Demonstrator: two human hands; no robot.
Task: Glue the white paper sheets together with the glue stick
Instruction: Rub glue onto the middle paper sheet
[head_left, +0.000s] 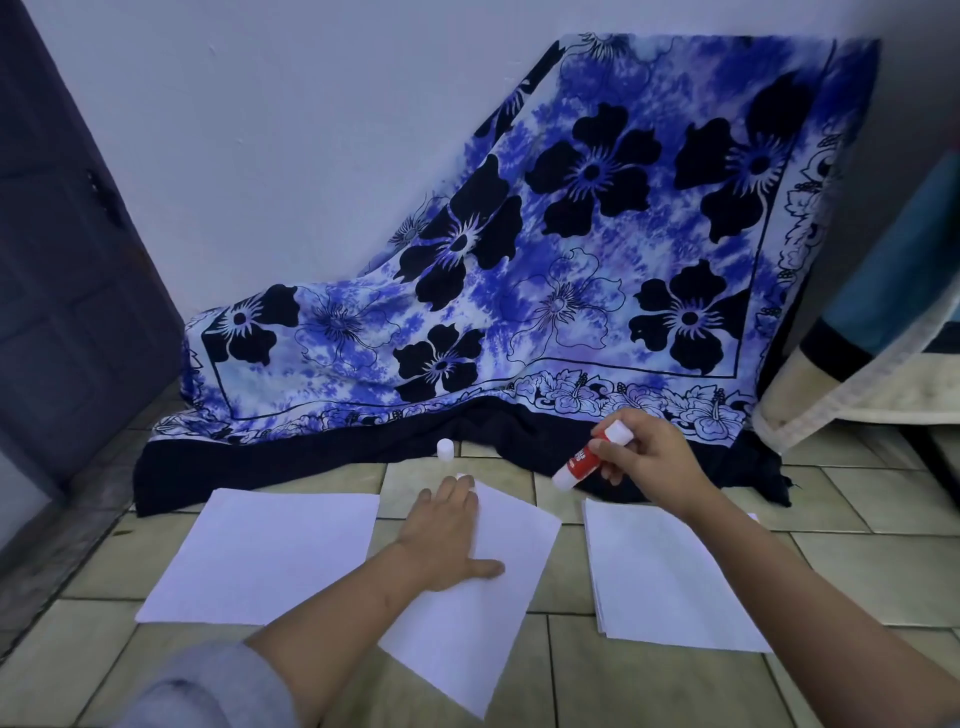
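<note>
Glue stick (584, 460): red tube, white at both ends, pinched in the right hand (644, 462) between thumb and curled fingers. It is tilted, with the lower white end pointing down-left. It hangs over the tiled floor (883, 519), clear of the paper, between the middle sheet (467, 634) and the stack (670, 571).

Left hand (449, 538): flat, palm down on the far part of the middle sheet, fingers straight and close together, thumb splayed out to the side.

Paper layout:
- left sheet (260, 556) lies flat and square-on
- the middle sheet is rotated, one corner toward the camera (where it meets the left sheet is hidden by the forearm)
- the stack sits to the right, several white sheets with layered edges showing, apart from the middle sheet

White cap (445, 448) stands upright on the floor, just in front of the dark hem of the blue floral cloth (571, 260). A second small white piece (464, 477) lies just beyond the left fingertips; I cannot tell what it is.

The cloth is draped against the wall. A grey sleeve (208, 691) covers the left upper forearm.
</note>
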